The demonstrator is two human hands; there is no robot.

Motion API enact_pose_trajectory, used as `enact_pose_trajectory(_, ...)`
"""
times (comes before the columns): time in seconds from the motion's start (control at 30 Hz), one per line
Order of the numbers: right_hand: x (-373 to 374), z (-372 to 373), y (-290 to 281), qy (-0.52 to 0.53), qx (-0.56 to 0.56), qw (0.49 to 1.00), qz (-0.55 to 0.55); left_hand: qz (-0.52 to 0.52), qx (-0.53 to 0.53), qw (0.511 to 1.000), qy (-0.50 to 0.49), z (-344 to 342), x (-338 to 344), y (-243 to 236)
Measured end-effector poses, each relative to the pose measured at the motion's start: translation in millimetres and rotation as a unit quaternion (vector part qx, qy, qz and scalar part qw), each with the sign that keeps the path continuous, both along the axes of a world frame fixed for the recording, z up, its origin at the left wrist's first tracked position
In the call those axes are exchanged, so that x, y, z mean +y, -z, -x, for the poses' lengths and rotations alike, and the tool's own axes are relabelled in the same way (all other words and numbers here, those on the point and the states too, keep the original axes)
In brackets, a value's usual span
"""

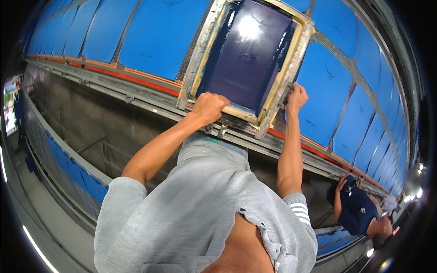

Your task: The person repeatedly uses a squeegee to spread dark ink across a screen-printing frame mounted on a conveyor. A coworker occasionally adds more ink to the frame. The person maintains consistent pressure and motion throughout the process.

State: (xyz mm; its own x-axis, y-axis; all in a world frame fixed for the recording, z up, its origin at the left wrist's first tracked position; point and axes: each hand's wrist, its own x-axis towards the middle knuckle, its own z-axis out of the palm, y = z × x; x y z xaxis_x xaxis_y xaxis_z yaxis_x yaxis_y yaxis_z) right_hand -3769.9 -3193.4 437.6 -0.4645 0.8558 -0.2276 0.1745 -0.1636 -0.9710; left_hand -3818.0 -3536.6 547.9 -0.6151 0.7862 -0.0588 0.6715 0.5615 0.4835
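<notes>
A screen-printing frame [298,50] lies on the long table in front of me. Its mesh is dark purple with a bright glare, and dark wet ink lines its inner sides. My left hand [210,108] is closed over the near left part of the frame's wooden edge. My right hand [297,96] is closed at the frame's right side, around a small dark fitting on its outer edge. Under and beside the frame lie blue fabric panels [152,38]. My fingers hide the exact grip points.
A metal rail [150,109] with small stops runs along the table's near edge, beside a red strip [127,79]. Blue panels continue to the right [325,86]. Another person in a dark shirt [357,209] stands at the table's right. A second table with blue cloth [77,168] is at left.
</notes>
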Motion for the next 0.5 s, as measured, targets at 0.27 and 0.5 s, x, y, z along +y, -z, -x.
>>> enact_pose_trajectory(0.27, -5, -15, 10, -0.06, -0.148, 0.954, -0.255, -0.038, 0.007, 0.999, 0.007, -39, 2, 13)
enact_pose_trajectory(0.5, -13, -11, -15, -0.008, -0.239, 0.952, -0.192, 0.03, 0.009, 0.999, 0.032, -50, -7, 19)
